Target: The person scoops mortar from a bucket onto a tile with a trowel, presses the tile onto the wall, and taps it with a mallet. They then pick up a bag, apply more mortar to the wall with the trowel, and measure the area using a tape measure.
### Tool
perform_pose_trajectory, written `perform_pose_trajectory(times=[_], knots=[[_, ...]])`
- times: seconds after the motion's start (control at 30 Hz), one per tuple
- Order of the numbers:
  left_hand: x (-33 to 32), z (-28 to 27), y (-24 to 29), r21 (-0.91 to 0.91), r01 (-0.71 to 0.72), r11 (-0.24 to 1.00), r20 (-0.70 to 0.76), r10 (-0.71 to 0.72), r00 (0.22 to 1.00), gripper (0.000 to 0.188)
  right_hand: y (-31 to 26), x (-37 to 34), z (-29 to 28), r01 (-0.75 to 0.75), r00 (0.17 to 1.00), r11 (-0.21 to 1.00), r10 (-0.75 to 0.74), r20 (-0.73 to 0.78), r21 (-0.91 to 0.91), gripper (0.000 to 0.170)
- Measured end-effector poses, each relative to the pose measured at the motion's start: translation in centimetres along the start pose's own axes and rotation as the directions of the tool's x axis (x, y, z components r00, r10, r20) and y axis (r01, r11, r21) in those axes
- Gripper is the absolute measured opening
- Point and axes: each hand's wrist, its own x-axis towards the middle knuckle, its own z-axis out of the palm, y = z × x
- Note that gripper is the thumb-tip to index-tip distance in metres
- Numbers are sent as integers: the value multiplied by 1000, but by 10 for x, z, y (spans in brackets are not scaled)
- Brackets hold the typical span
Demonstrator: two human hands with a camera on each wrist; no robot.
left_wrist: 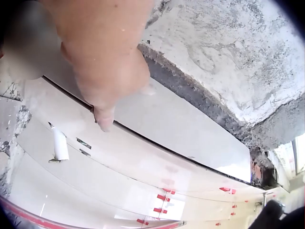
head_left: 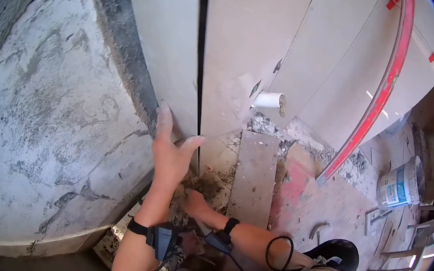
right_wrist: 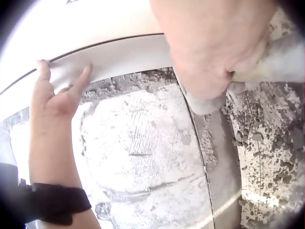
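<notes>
My left hand (head_left: 169, 154) presses on a narrow pale tile strip (head_left: 167, 36), thumb and fingers spread across its lower part. The thumb lies at the dark gap (head_left: 200, 62) beside a wide wall tile (head_left: 243, 40); one finger points up near the strip's other edge. In the right wrist view the left hand (right_wrist: 59, 98) reaches over the same strip (right_wrist: 124, 57). Low by the strip's foot, my right hand (head_left: 198, 205) has its fingers curled round a pale, rounded, handle-like thing (right_wrist: 281, 59); I cannot tell its kind.
A rough plastered wall (head_left: 50, 113) stands on the left. A white pipe stub (head_left: 270, 100) juts from the tiles. A red-edged bar (head_left: 378, 96) leans at the right. A bucket (head_left: 399, 184), a metal frame (head_left: 403, 264) and a board (head_left: 254, 179) are on the littered floor.
</notes>
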Motion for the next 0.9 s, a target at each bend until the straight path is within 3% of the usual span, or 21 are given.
perform_pose_trajectory(times=[0.13,0.23,0.33,0.43,0.5,0.53,0.63,0.73,0.8,0.83,0.9], knots=[[-1,3,-6,-46,21,999,1,-21,1000,93,0,0,-20,71,981,997,-75,179,33,32],[1,4,-6,-42,2,999,7,-2,1000,94,0,4,-10,-27,1000,951,23,14,309,32],[0,3,-3,-68,12,998,15,-11,1000,95,28,26,18,117,990,991,-113,-82,56,34],[1,4,2,-143,34,989,33,-29,999,95,2,6,-24,-52,987,952,2,163,300,35],[1,4,9,-204,46,978,46,-38,998,95,3,9,-8,31,999,967,-32,-1,254,35],[1,3,5,-160,15,987,40,-9,999,95,6,10,1,64,996,972,-47,-81,228,35],[0,4,-5,-95,-21,995,51,26,998,95,-3,2,-25,66,987,970,-98,130,236,35],[1,1,5,-128,55,990,86,-44,995,93,-8,0,-17,8,1000,939,-11,5,345,34],[1,-1,16,-146,117,982,131,-98,987,93,-1,2,-2,135,990,967,-122,-74,215,34],[0,-1,12,-64,55,996,114,-48,992,93,4,3,2,193,978,971,-179,-107,141,34],[2,-3,3,109,-70,992,94,60,994,93,1,0,-16,88,996,951,-87,-16,298,33]])
